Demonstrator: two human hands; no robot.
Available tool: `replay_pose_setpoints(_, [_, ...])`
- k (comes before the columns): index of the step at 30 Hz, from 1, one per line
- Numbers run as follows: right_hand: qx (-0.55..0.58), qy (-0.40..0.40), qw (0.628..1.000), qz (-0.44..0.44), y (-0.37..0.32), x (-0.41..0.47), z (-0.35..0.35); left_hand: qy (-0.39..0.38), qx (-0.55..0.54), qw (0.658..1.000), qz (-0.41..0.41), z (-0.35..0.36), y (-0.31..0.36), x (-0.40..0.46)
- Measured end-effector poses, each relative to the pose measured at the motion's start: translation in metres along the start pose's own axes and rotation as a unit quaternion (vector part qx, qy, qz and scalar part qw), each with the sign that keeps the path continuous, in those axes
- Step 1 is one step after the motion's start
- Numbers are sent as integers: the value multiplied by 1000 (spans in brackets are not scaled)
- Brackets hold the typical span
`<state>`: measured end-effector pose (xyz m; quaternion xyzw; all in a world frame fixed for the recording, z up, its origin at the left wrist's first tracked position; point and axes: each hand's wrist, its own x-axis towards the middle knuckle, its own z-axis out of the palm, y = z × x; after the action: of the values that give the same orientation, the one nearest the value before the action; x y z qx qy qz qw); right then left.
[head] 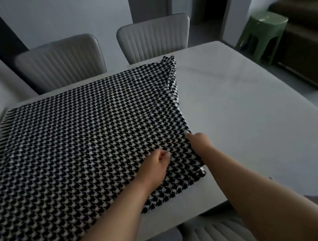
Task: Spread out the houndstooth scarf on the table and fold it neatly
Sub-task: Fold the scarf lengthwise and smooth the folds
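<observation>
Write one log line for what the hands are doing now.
scarf: flat on table | right hand: grips right edge | left hand: rests on scarf

We're in a home here, a dining area by the look of it: a pale marble-look desk [246, 103] with two padded ribbed chairs [61, 63] tucked in on the far side. Off to the right, a green plastic stool [264, 30] and what may be a dark sofa [306, 42], dim there.
</observation>
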<state>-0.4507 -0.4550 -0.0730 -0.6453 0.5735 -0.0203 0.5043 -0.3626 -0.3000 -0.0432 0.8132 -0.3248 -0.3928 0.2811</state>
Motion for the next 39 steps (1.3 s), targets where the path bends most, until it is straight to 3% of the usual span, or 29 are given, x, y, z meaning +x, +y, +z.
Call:
replay_pose_setpoints(1, [-10,-7,999,-47,-6,-5,3,12,-10,1000,-1,2,-2,1])
replay_pose_setpoints(3, [24,-96,989,-113,-14,-18,12,38,-40,998,-4,4,-6,2])
replay_pose_setpoints(5, [74,-210,969,-108,-14,-22,20,63,-72,995,1,3,-9,3])
replay_pose_setpoints(6, [87,-229,965,-93,-10,-19,22,63,-88,994,3,2,-12,4])
replay_pose_setpoints(10, [44,-120,989,-78,5,-5,17,11,-102,995,1,2,-21,15])
replay_pose_setpoints(12, [-88,-62,989,-101,13,0,15,-16,-93,995,-15,6,-25,21])
replay_pose_setpoints(16, [-321,-24,940,-108,22,0,6,-54,-80,995,-24,11,-32,25])
replay_pose_setpoints(21, [-328,182,925,52,39,8,-31,-42,-56,998,1,15,-39,33])
replay_pose_setpoints(23, [-309,222,925,-3,40,7,-34,-35,-42,998,3,19,-41,37])
replay_pose_setpoints(25, [-281,163,936,-134,35,2,-24,-29,-28,999,-1,22,-40,40])
replay_pose_setpoints(27, [-282,63,937,-196,34,-2,-11,-27,-11,1000,-6,24,-35,41])
replay_pose_setpoints(29, [-293,29,940,-171,39,2,-7,-27,-4,1000,2,25,-31,40])
replay_pose_setpoints(32, [-278,59,950,-130,50,13,-10,-37,-1,999,-1,27,-27,36])
replay_pose_setpoints(39, [-116,67,984,-114,50,21,-29,-39,-34,998,-45,26,-29,36])
